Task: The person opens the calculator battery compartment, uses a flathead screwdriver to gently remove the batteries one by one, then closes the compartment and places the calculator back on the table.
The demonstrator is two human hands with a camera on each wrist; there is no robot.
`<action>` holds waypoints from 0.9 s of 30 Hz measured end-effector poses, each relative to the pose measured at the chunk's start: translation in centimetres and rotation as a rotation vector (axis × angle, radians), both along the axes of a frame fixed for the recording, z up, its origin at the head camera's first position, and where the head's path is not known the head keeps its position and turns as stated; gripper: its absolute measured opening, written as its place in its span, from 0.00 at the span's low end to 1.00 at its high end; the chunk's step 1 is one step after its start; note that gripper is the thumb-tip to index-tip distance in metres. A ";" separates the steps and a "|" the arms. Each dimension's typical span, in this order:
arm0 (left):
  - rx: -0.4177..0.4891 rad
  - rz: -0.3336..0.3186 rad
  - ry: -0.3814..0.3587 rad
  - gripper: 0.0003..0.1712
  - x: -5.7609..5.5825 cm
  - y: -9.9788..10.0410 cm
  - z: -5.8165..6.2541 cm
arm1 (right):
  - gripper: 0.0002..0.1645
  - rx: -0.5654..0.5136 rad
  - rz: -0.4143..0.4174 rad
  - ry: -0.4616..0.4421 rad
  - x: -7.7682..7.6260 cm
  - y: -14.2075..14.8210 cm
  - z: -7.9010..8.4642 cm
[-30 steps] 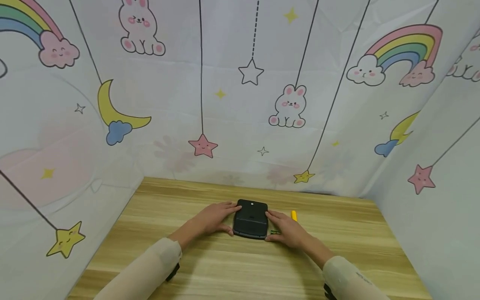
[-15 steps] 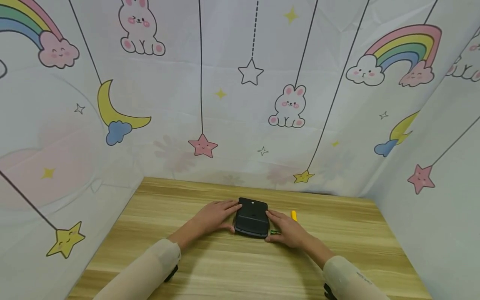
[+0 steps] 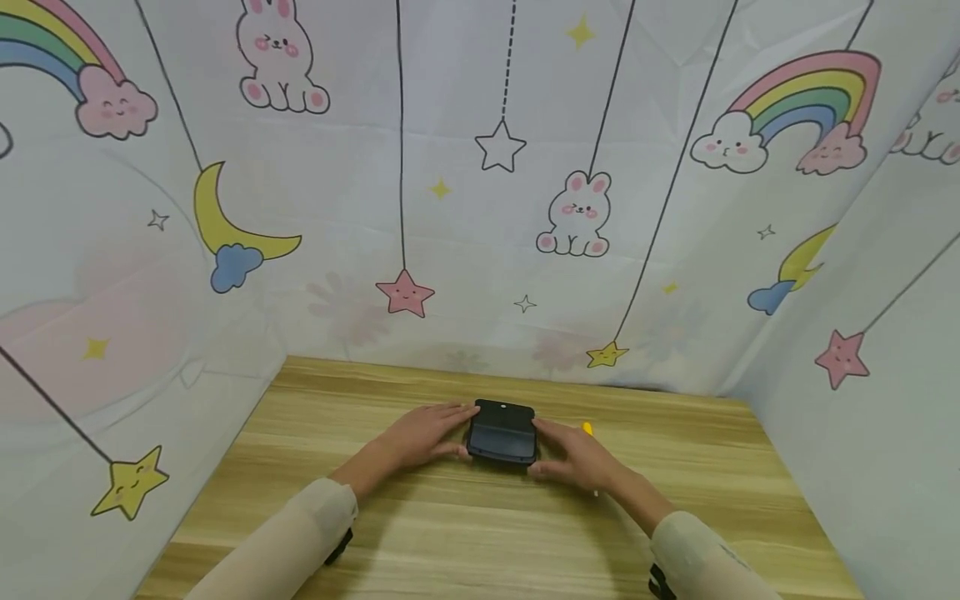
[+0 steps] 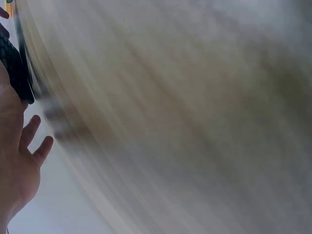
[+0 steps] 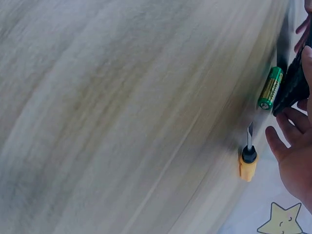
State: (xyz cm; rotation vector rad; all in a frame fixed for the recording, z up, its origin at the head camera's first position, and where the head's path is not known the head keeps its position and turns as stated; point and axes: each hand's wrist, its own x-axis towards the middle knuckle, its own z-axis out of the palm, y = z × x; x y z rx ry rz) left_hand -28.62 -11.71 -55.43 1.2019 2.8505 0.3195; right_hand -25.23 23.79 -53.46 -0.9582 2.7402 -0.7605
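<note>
A flat black device [image 3: 502, 429] with rounded corners and a small pale dot near its far edge is held at the middle of the table. My left hand [image 3: 427, 435] grips its left side, fingers at the far corner and thumb at the near one. On the opposite side my right hand [image 3: 581, 458] holds it the same way. Both wrist views show the device as a dark, textured, tilted edge close over the table. A green battery [image 5: 270, 88] lies beneath the right hand, hidden in the head view. Near it is a screwdriver [image 5: 248, 163] with a yellow handle.
The wood-grain table [image 3: 450, 533] is bounded at the back and sides by a white cloth [image 3: 480, 217] printed with rabbits, stars and rainbows. The screwdriver's shaft is partly covered by the right hand in the head view.
The device's near edge has come up and the device is tilted differently. The right thumb has shifted slightly away from me, and the battery has gone out of sight in the head view.
</note>
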 end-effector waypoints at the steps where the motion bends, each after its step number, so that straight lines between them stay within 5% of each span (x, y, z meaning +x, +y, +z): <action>1: 0.004 0.000 -0.006 0.47 0.0 0.0 0.0 | 0.51 -0.008 -0.008 -0.008 0.0 0.0 0.0; 11: 0.178 0.032 -0.109 0.41 -0.2 -0.1 0.3 | 0.45 -0.163 -0.101 -0.151 0.2 0.2 0.4; 27: 0.333 0.084 -0.215 0.39 0.2 0.6 1.3 | 0.40 -0.416 -0.127 -0.301 0.2 0.1 1.0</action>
